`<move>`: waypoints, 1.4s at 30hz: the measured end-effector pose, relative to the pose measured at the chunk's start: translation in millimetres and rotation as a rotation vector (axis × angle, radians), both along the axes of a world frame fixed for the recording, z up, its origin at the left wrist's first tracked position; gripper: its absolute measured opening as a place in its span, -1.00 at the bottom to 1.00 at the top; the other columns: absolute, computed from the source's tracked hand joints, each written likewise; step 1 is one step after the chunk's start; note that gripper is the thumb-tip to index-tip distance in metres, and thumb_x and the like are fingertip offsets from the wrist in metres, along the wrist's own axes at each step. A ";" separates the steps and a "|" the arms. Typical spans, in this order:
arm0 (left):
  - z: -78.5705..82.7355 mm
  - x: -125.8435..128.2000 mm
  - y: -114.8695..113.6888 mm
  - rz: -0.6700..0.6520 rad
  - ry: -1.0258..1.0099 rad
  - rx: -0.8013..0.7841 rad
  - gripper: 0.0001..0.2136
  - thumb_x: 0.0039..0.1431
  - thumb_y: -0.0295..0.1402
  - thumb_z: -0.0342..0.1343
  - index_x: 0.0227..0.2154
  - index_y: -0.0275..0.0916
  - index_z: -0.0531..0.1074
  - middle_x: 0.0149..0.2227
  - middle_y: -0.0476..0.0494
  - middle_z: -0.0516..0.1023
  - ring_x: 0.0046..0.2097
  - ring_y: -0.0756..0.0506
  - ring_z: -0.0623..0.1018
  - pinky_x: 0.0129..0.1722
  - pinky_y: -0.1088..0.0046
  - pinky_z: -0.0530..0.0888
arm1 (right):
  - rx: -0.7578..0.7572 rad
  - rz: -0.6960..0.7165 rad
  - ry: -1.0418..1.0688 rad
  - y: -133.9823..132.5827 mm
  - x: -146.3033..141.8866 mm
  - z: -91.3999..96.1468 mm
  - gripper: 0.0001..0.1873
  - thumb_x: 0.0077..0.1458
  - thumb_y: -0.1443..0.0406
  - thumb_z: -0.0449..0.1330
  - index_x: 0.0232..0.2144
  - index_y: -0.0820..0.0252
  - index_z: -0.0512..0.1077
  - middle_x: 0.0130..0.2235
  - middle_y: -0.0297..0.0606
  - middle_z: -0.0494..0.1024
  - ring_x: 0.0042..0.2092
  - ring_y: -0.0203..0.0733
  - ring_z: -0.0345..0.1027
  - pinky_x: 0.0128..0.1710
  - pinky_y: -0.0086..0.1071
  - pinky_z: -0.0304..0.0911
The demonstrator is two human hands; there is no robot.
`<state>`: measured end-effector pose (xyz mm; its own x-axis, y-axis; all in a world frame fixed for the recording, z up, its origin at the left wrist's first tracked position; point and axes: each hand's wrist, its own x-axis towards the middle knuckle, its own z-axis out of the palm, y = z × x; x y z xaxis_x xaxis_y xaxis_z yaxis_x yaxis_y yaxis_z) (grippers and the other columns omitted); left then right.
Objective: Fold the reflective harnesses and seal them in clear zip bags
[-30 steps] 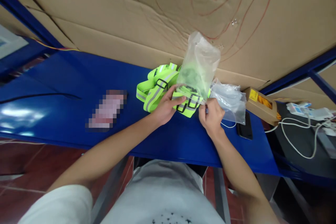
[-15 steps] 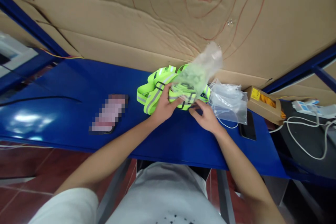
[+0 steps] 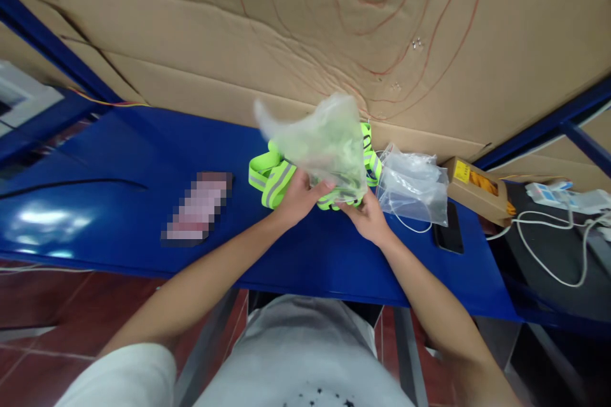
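Note:
A clear plastic bag [image 3: 329, 133] with a folded neon-yellow reflective strap vest [image 3: 351, 186] showing through it is between my two hands. My left hand [image 3: 300, 197] grips its left side, thumb on top and fingers partly behind the plastic. On the lower right, my right hand [image 3: 368, 217] is closed on the bag's edge, with some fingertips tucked beneath the bundle. The bag's loose end stretches up and to the left, smeared by motion. Behind the bundle lie more neon-yellow reflective straps [image 3: 267, 181], partly covered by the bag and my left hand.
Several flat clear bags [image 3: 413, 187] lie right of my hands, beside a dark phone [image 3: 449, 232] and a cardboard box [image 3: 480, 194] with orange contents. Another phone [image 3: 198, 206], pixelated, is on the left of the blue table [image 3: 119, 152]. A cardboard sheet [image 3: 191, 44] stands behind.
The bag's loose end has swung from upper right to upper left, now covering more of the straps. The bundle has turned in my hands, and my right hand has shifted slightly left and down.

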<state>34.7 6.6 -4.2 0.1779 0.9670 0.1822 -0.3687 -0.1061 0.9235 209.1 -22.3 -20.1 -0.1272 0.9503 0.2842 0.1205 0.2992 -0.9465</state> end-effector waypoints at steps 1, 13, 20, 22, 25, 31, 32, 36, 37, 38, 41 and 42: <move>1.6 -1.4 0.9 0.019 0.043 -0.004 -0.47 -0.15 0.03 0.52 -0.19 -0.17 0.56 -0.03 -0.18 0.63 0.18 -0.32 0.51 0.24 0.14 0.40 | -0.007 0.010 -0.013 0.0 1.9 1.6 -0.48 0.02 -0.01 0.46 -0.05 0.10 0.54 0.05 -0.17 0.64 0.15 0.02 0.48 0.25 -0.08 0.33; -2.7 11.6 -8.8 -0.137 0.139 0.079 -0.51 0.18 0.03 0.33 0.03 -0.19 0.59 0.08 -0.21 0.65 0.20 -0.31 0.54 0.27 0.16 0.41 | -0.288 -0.086 0.273 4.0 7.0 1.8 -0.50 -0.09 -0.08 0.49 -0.24 0.11 0.55 -0.22 -0.25 0.70 -0.14 -0.02 0.60 -0.13 -0.20 0.51; 1.2 10.0 -8.6 -0.226 0.003 -0.084 -0.47 0.05 0.00 0.44 0.01 -0.19 0.59 0.04 -0.23 0.66 0.14 -0.32 0.59 0.22 0.09 0.45 | -0.301 -0.065 0.143 5.9 15.5 10.0 -0.54 -0.10 -0.03 0.51 -0.26 0.14 0.60 -0.25 -0.26 0.70 -0.21 -0.04 0.60 -0.19 -0.22 0.52; 3.5 5.8 -7.1 -0.202 -0.109 -0.110 -0.36 -0.12 -0.11 0.56 0.05 -0.13 0.55 0.05 -0.18 0.65 0.14 -0.29 0.59 0.20 0.14 0.46 | -0.224 -0.059 0.045 4.7 15.6 15.8 -0.54 -0.12 0.02 0.53 -0.22 0.12 0.62 -0.19 -0.27 0.71 -0.15 -0.04 0.59 -0.11 -0.21 0.51; 0.3 4.1 -6.6 -0.173 -0.194 -0.142 -0.33 -0.22 -0.16 0.61 0.02 -0.14 0.56 0.04 -0.17 0.65 0.11 -0.26 0.60 0.18 0.18 0.48 | -0.170 -0.087 -0.030 -0.1 11.1 23.1 -0.58 -0.16 0.08 0.55 -0.25 0.12 0.64 -0.20 -0.30 0.72 -0.18 -0.05 0.58 -0.10 -0.20 0.50; -19.9 24.4 -19.3 -0.272 -0.158 -0.163 -0.35 -0.07 0.10 0.47 0.01 -0.21 0.58 0.00 -0.30 0.65 0.11 -0.33 0.59 0.16 0.11 0.49 | -0.403 -0.104 0.227 -4.7 3.9 25.0 -0.54 -0.17 -0.04 0.53 -0.39 0.16 0.58 -0.41 -0.26 0.64 -0.36 -0.06 0.55 -0.43 -0.26 0.51; -21.8 27.5 -21.3 -0.258 -0.148 -0.162 -0.35 -0.05 0.11 0.45 0.02 -0.19 0.57 0.02 -0.29 0.64 0.13 -0.33 0.59 0.16 0.10 0.49 | -0.414 -0.096 0.265 -4.3 3.5 25.1 -0.53 -0.17 -0.06 0.52 -0.40 0.15 0.57 -0.41 -0.25 0.65 -0.30 -0.03 0.58 -0.38 -0.24 0.53; -17.0 28.7 -20.0 -0.183 -0.135 -0.158 -0.45 0.04 0.02 0.44 0.03 -0.18 0.57 0.12 -0.24 0.61 0.21 -0.29 0.54 0.28 0.11 0.41 | -0.434 0.024 0.381 -4.0 2.7 28.8 -0.49 -0.10 -0.12 0.48 -0.29 0.13 0.57 -0.24 -0.19 0.70 -0.08 0.03 0.61 -0.11 -0.13 0.60; -13.5 26.6 -17.7 -0.167 -0.153 -0.161 -0.46 0.07 0.01 0.43 0.03 -0.18 0.57 0.13 -0.24 0.61 0.22 -0.29 0.53 0.30 0.12 0.40 | -0.435 0.080 0.399 -4.3 2.6 29.8 -0.49 -0.09 -0.10 0.48 -0.24 0.11 0.57 -0.17 -0.19 0.71 -0.04 0.02 0.60 -0.03 -0.09 0.59; -10.0 24.1 -15.3 -0.151 -0.173 -0.169 -0.47 0.08 0.02 0.41 0.03 -0.18 0.58 0.12 -0.23 0.62 0.23 -0.29 0.53 0.31 0.11 0.39 | -0.432 0.129 0.409 -4.7 2.6 30.3 -0.49 -0.10 -0.06 0.50 -0.19 0.10 0.58 -0.10 -0.20 0.70 0.00 0.01 0.60 0.05 -0.05 0.56; -4.9 18.5 -11.9 -0.106 -0.153 -0.197 -0.49 0.06 0.00 0.43 -0.01 -0.20 0.60 0.06 -0.23 0.65 0.19 -0.30 0.56 0.27 0.10 0.42 | -0.379 0.086 0.359 -4.2 3.3 25.7 -0.52 -0.13 0.00 0.53 -0.21 0.09 0.59 -0.10 -0.25 0.71 -0.05 -0.06 0.61 0.12 -0.05 0.53; -5.9 18.4 -12.7 -0.111 -0.115 -0.202 -0.50 0.02 -0.04 0.47 -0.03 -0.21 0.61 0.04 -0.23 0.66 0.16 -0.30 0.58 0.25 0.10 0.43 | -0.357 0.016 0.320 -3.2 3.8 22.2 -0.55 -0.11 -0.03 0.51 -0.27 0.10 0.59 -0.19 -0.26 0.71 -0.13 -0.10 0.62 0.04 -0.11 0.57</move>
<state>53.0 -6.0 -10.1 0.2740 0.9617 0.0122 -0.4719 0.1234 0.8730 212.9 -25.5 2.0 -0.1017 0.9943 -0.0326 -0.1953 -0.0521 -0.9794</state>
